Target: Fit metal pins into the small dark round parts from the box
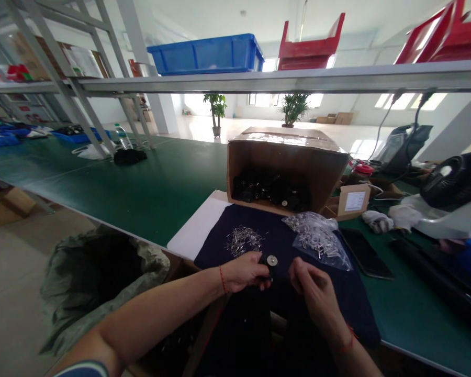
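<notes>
a cardboard box (325,178) at twelve o'clock, behind a cloth mat (215,246) holding a bag of metal pins (317,241) at one.

Head-worn view, downward onto hands (243,271), seemingly warped

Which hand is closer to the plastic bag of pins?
The right hand is nearer, just below the plastic bag and apart from it. The left hand is farther off, below and left of the bag, holding a black part.
</notes>
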`<state>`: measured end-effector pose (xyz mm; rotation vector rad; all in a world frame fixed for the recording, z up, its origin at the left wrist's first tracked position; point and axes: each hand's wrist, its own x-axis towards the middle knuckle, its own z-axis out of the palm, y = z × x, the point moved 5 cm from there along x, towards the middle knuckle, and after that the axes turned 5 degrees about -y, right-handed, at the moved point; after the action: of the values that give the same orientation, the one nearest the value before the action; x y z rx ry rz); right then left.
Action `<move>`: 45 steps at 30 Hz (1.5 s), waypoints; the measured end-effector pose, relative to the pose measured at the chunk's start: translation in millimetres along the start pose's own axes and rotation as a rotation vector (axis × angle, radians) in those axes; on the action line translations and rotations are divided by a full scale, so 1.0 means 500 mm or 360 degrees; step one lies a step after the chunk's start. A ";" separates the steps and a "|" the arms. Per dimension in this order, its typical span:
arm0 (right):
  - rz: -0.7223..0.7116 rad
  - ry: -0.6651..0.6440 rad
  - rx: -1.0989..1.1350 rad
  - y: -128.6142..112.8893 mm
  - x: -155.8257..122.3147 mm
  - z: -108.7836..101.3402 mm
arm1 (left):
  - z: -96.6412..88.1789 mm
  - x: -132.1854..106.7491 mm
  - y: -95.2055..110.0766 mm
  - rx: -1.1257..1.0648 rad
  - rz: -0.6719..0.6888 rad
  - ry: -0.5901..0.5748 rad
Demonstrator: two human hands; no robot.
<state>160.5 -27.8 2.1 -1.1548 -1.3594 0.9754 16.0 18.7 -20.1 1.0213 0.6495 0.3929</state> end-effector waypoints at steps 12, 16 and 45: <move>0.0460 0.0280 0.0684 -0.006 0.052 0.026 | 0.009 0.008 0.008 0.0178 -0.0026 0.0005; 0.0516 0.0286 0.0708 0.002 0.055 0.027 | 0.009 0.007 0.006 0.0213 -0.0033 0.0021; 0.0397 0.0251 0.1379 0.078 0.012 -0.012 | -0.224 -0.247 -0.340 -0.0201 -0.0125 0.1114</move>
<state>171.0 -14.5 -33.9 -0.7049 -0.5441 1.4217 -149.7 -61.2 -171.3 0.7225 1.2691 0.7236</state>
